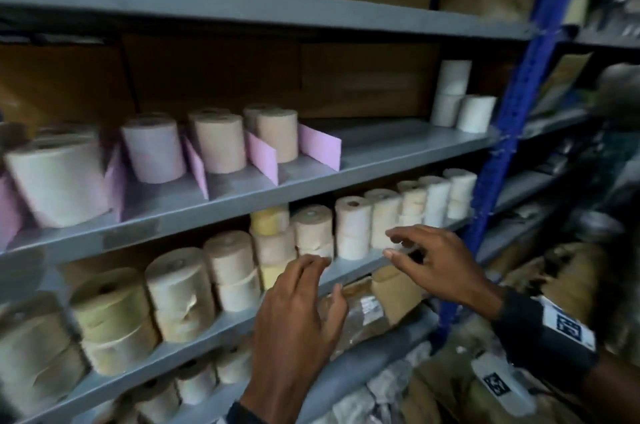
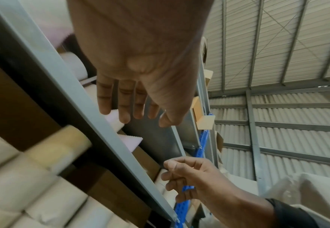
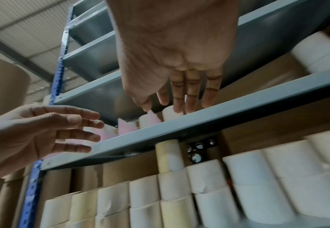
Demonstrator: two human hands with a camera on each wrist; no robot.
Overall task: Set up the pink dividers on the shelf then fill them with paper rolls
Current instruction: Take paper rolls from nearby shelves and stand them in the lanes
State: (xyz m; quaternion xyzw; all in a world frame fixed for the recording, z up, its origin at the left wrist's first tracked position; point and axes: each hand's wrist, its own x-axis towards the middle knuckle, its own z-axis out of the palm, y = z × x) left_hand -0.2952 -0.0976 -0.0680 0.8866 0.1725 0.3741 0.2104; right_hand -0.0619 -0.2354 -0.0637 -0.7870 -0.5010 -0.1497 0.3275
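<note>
Several pink dividers (image 1: 320,146) stand upright along the middle grey shelf (image 1: 381,160). Paper rolls (image 1: 220,143) sit in the bays between them; the bay by the rightmost divider holds a roll only at its back. On the shelf below, paper rolls (image 1: 353,229) stand stacked in a row. My left hand (image 1: 327,274) and right hand (image 1: 389,243) hover in front of that lower row, fingers spread and relaxed, holding nothing. The left wrist view shows my left hand (image 2: 136,111) empty below the shelf edge. My right hand (image 3: 179,101) is just as bare in the right wrist view.
Three white rolls (image 1: 453,94) stand at the right end of the middle shelf. Cardboard boxes (image 1: 363,77) line the back. A blue upright (image 1: 502,146) bounds the rack on the right. Brown-paper packages (image 1: 391,295) lie under the lower shelf.
</note>
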